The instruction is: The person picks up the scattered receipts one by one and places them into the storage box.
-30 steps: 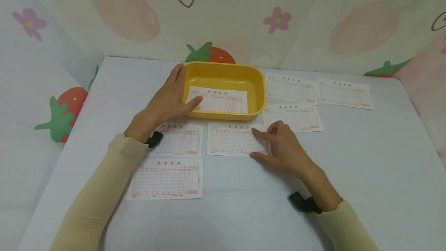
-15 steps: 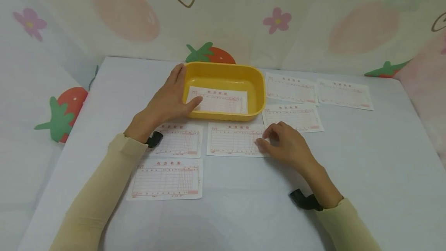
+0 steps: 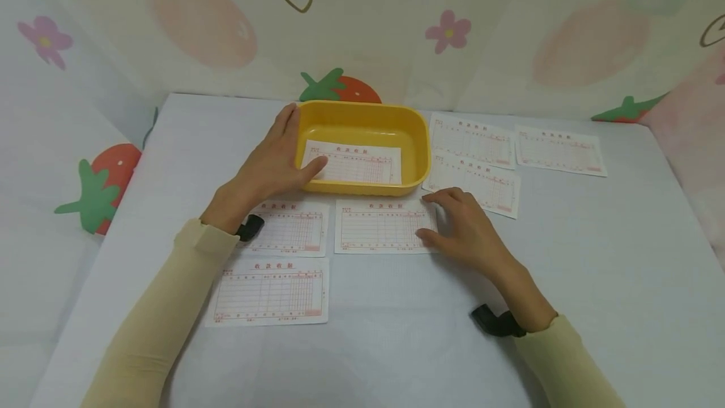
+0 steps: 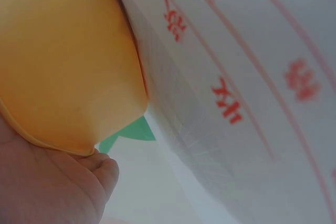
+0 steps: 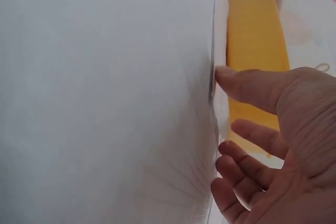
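Observation:
My left hand (image 3: 266, 165) holds the left end of a yellow plastic tub (image 3: 362, 189), its thumb over the front rim; the left wrist view shows its fingers (image 4: 107, 174) at the rim. A printed receipt slip (image 3: 357, 159) lies inside the tub. My right hand (image 3: 467, 228) has thumb and forefinger spread at the right end of the middle slip (image 3: 376, 228), which lies flat in front of the tub. In the right wrist view its thumb (image 5: 228, 80) reaches the paper's edge and the other fingers are loosely bent. Right beside that hand lies a tilted slip (image 3: 481, 181).
At the back right are two more slips, an overlapping one (image 3: 467, 134) and a farther one (image 3: 561, 151). Left of the middle slip lies a slip (image 3: 291, 228) partly under my left wrist, with another slip (image 3: 269, 294) below it. A patterned curtain (image 3: 498, 49) backs the white table (image 3: 396, 332).
My right thumb and forefinger drew together, then spread again. The slip right of the tub has turned clockwise, and the one behind it has shifted slightly back. My left hand stays on the tub.

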`<state>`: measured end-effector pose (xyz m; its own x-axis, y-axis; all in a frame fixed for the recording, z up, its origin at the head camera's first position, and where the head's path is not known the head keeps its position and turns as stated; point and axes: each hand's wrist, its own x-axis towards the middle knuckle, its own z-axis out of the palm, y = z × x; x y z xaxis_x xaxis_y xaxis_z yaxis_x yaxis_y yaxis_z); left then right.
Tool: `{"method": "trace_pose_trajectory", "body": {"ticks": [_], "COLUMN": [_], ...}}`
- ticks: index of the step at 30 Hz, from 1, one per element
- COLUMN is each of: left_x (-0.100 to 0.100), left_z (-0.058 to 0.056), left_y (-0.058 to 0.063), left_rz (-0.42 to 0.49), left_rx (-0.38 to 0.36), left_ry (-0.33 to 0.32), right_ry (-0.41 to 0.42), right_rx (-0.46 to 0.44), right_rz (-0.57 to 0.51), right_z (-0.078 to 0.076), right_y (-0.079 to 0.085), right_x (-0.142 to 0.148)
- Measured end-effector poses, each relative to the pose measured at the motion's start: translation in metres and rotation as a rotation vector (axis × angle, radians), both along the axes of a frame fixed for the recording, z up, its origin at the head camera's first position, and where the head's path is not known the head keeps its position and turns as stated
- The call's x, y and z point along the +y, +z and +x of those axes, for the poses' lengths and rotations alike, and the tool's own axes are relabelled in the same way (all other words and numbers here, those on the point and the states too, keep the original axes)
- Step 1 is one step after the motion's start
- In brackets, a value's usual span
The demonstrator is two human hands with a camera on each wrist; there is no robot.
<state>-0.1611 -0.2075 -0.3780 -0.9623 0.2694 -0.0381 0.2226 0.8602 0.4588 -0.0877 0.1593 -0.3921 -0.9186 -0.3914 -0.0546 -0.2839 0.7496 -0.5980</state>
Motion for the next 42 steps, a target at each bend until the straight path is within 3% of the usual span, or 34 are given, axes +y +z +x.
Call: {"method": "trace_pose_trajectory", "body": {"ticks": [6, 11, 32, 42], "left_x": [0.0, -0.001, 0.0, 0.0], "left_z": [0.0, 0.0, 0.0, 0.0], "left_y": [-0.001, -0.001, 0.0, 0.001], "left_rz": [0.013, 0.004, -0.005, -0.001], "left_rx": [0.012, 0.014, 0.015, 0.005], "left_ry": [-0.007, -0.003, -0.012, -0.006], "right_ry": [-0.027, -0.02, -0.081, -0.21], "right_rx": [-0.069, -0.091, -0.057, -0.039], "right_rz": [0.037, 0.005, -0.13, -0.238], "right_z": [0.0, 0.001, 0.011, 0.017], "right_y": [0.002, 0.002, 0.003, 0.014], "right_x": [-0.001, -0.002, 0.009, 0.025]}}
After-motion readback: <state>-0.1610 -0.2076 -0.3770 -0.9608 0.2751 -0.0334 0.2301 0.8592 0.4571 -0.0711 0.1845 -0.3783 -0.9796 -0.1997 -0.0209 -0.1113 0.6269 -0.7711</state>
